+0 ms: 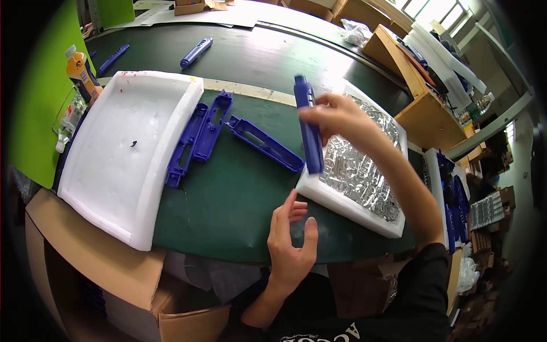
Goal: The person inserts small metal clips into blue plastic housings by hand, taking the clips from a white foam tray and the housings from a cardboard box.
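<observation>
A long blue plastic casing [310, 137] is upright in my right hand [341, 118], whose fingers wrap its upper half above the table. My left hand [290, 242] hovers near the table's front edge, below the casing, with its fingers and thumb apart and nothing in them. On the green table mat [228, 205] lies an open blue casing half [265, 143], slanting toward the held casing. Left of it, two more casing halves, one [213, 125] and another [186, 145], lie side by side against a white foam tray [149, 188].
Under and beyond my right wrist stands a second foam tray [356, 204] full of small shiny metal parts. A tiny black piece [134, 143] sits in the left tray. Finished-looking blue casings [196, 53] rest on the dark belt [250, 62]. An orange bottle [81, 74] stands far left; a cardboard box [108, 256] below.
</observation>
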Available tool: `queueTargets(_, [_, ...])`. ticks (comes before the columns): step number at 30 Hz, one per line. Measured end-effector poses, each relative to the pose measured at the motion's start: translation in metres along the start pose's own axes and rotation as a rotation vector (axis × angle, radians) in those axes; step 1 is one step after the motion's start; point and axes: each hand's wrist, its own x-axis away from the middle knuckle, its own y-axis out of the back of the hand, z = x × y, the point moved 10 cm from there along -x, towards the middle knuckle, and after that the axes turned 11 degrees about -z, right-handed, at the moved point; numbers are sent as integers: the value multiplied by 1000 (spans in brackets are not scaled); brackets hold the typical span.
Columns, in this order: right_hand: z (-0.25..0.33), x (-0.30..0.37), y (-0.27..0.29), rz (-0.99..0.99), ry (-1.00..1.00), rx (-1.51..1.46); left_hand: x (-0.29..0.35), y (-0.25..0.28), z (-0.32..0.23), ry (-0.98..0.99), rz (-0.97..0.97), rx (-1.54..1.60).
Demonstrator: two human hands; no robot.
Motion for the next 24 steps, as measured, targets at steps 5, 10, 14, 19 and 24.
queueTargets(5, [1, -120, 8, -68, -32, 85, -4, -1, -5, 41, -11, 39])
queueTargets(10, [-26, -195, 5, -255, -108, 365, -4, 0, -4, -20, -15, -65])
queueTargets(14, [-49, -220, 9, -297, -114, 522, -3, -18, -15, -139, 101, -187])
queueTargets(19, [-38, -212, 13, -325, -8, 758, -8, -18, -19, -141, 116, -196])
queueTargets(24, [4, -100, -9, -239, 478, 774, -8, -20, -17, -162, 114, -225])
